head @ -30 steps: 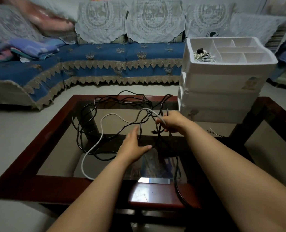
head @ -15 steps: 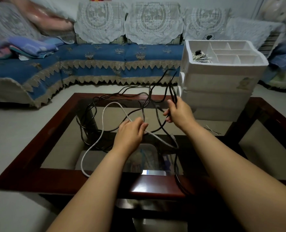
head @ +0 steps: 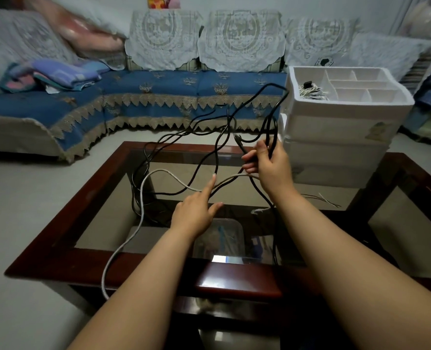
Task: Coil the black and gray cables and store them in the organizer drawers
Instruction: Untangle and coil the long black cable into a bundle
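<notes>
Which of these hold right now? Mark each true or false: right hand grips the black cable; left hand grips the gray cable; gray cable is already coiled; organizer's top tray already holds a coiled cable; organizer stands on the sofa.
1. The right hand grips the black cable: true.
2. The left hand grips the gray cable: false; its fingers are straight, touching the cable.
3. Gray cable coiled: false; it trails loose over the table edge.
4. The organizer top tray holds a coiled cable: true.
5. Organizer on the sofa: false; it stands on the table.
</notes>
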Action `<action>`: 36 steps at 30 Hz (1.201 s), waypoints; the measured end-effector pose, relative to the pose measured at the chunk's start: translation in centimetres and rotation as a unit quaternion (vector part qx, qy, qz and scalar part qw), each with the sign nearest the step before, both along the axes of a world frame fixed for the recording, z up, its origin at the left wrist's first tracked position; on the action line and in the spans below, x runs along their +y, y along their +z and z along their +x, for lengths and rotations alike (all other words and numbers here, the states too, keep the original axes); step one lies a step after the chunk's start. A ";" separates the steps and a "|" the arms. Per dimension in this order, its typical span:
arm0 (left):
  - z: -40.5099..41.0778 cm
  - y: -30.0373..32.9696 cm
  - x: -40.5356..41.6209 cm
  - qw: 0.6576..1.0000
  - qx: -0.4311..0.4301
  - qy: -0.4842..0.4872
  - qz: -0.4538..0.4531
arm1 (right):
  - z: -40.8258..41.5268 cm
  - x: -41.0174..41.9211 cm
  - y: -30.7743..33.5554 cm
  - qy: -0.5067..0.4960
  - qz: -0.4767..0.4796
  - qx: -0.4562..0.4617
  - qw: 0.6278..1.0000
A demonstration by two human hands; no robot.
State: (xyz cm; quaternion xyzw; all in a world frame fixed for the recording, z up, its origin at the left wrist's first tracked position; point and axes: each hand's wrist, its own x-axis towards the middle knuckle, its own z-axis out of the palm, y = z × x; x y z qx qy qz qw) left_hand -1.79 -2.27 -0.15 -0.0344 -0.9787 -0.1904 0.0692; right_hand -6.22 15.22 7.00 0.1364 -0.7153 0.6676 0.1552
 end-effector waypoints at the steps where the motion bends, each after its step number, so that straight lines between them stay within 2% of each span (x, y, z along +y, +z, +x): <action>1: -0.1 -0.1 0.0 1.000 -0.020 0.007 -0.008 | 0.1 -0.2 -0.2 0.003 -0.005 0.002 1.000; 3: -0.5 -0.5 -0.1 0.997 -0.062 0.038 0.000 | 0.1 -0.6 -0.4 0.008 -0.023 -0.001 1.000; 6: -0.9 -0.9 -0.3 0.992 -0.081 0.089 0.029 | -0.2 -0.8 -0.5 0.014 -0.053 -0.022 0.998; 9: -0.7 -0.8 -0.7 0.988 -0.104 0.108 0.043 | -1.0 -0.4 -0.9 0.025 -0.037 -0.041 0.998; 14: 0.5 0.1 -1.5 0.966 -0.226 0.120 -0.041 | -2.3 -0.7 -1.6 0.018 -0.039 -0.061 0.997; 18: 1.0 -0.2 -1.9 0.941 -0.302 0.131 -0.075 | -3.1 -1.6 -0.3 0.009 -0.154 -0.073 0.985; 21: 0.7 -0.6 -2.2 0.935 -0.318 0.141 -0.065 | -3.3 -2.0 1.5 0.031 -0.300 -0.077 0.950; 23: 0.3 -0.9 -2.1 0.943 -0.291 0.142 -0.077 | -3.2 -2.1 2.6 0.063 -0.396 -0.083 0.912; 25: 0.1 -1.0 -1.9 0.957 -0.221 0.146 -0.115 | -3.0 -2.0 3.6 0.090 -0.465 -0.091 0.876; 27: -0.3 -1.0 -1.8 0.962 -0.183 0.143 -0.143 | -2.7 -1.9 4.5 0.111 -0.499 -0.100 0.853; 29: -1.1 -1.0 -2.4 0.959 -0.191 0.132 -0.162 | -2.2 -1.4 4.9 0.126 -0.514 -0.110 0.841; 31: -2.4 -0.6 -3.5 0.962 -0.182 0.140 -0.151 | -1.9 -0.7 4.7 0.132 -0.507 -0.123 0.843; 33: -4.3 0.7 -4.5 0.973 -0.136 0.132 -0.135 | -1.9 0.0 4.3 0.122 -0.462 -0.126 0.869; 36: -6.9 4.6 -4.9 0.984 -0.030 0.076 -0.161 | -1.8 0.4 3.4 0.094 -0.385 -0.119 0.911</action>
